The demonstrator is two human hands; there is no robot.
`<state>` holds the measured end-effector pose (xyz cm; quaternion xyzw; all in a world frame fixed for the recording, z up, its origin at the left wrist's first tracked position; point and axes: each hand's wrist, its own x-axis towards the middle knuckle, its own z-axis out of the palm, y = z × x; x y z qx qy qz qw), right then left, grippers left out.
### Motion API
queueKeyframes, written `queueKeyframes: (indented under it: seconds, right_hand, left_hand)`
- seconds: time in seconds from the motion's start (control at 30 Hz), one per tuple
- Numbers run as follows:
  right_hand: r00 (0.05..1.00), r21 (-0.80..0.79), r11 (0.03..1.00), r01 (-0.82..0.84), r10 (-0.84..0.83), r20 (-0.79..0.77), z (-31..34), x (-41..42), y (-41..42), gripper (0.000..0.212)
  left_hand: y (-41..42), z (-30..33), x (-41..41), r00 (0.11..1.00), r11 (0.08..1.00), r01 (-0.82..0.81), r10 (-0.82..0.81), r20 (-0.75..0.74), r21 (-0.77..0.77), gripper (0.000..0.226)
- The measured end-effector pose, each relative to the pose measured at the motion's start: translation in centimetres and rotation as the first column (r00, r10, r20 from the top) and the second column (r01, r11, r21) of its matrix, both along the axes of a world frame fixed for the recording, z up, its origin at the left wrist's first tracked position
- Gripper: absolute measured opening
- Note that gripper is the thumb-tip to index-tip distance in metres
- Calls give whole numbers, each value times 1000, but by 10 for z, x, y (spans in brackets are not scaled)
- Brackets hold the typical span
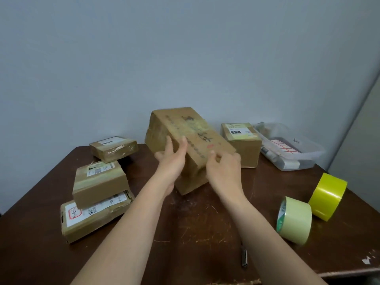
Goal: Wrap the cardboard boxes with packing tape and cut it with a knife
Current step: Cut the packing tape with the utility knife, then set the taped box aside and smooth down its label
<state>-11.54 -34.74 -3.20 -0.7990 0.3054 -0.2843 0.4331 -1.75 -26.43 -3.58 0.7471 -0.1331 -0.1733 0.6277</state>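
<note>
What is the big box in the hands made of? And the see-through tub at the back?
The big box looks like brown cardboard, matte and creased, with shiny tape strips. The tub looks like clear plastic: its contents show through its glossy walls.

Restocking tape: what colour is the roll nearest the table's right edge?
Bright yellow roll, head view.

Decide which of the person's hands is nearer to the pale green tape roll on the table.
Right. The right hand grips the big box up and left of the pale green tape roll; the left hand grips the box farther left.
</note>
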Motion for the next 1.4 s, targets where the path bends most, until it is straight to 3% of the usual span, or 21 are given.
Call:
queueKeyframes:
  seconds: [0.13, 0.23, 0.33, 0.47, 0.7, 0.83, 0.93, 1.07, 1.17, 1.27, 1.33, 1.4]
  right_hand:
    - [999, -91, 995, -37, 36, -13, -19, 14, -4, 33]
    - [999, -246, 968, -45, 48, 7, -27, 25, -17, 61]
    - [992, -368, 922, -119, 92, -92, -33, 43, -35, 79]
    - [970, -406, 901, -154, 59, -237, -44, 61, -51, 82]
    - [990, -532, 841, -104, 36, -137, -63, 73, -53, 81]
    - [976, -434, 879, -198, 134, -173, -59, 72, -55, 87]
    - [980, -288, 938, -194, 169, -108, -58, 61, -42, 84]
    - [985, -104, 980, -172, 174, 18, -73, 46, -5, 71]
    - [963, 122, 956, -265, 269, -17, -96, 40, 27, 61]
    - [943, 167, 935, -314, 327, -59, -117, 27, 56, 57]
    - [950, 113, 948, -298, 306, -63, -123, 20, 67, 55]
    - [957, 95, 955, -280, 286, -54, -123, 15, 73, 52]
  left_hand:
    - [-7, -28, 8, 1000, 997, -8, 6, 29, 72, 94]
    - [-6, -44, 16, 989, 996, -63, 54, 141, 59, 86]
    - [-10, -52, 25, 967, 1000, -18, 11, 256, 24, 66]
    - [-23, -60, 40, 918, 996, 40, -66, 390, 75, 56]
    - [-40, -60, 67, 926, 999, -20, 4, 378, 38, 57]
    - [-43, -56, 57, 865, 960, -177, 46, 500, 218, 65]
    - [-23, -59, 37, 835, 955, -155, -11, 551, 254, 70]
    - [30, -63, 1, 746, 967, -206, 58, 663, 147, 52]
    - [83, -80, -25, 579, 946, -322, 184, 794, 15, 35]
    - [134, -104, -42, 527, 805, -593, 414, 742, -28, 32]
    - [157, -114, -42, 563, 682, -724, 496, 661, 105, 48]
    - [174, -117, -37, 629, 616, -737, 476, 614, 278, 69]
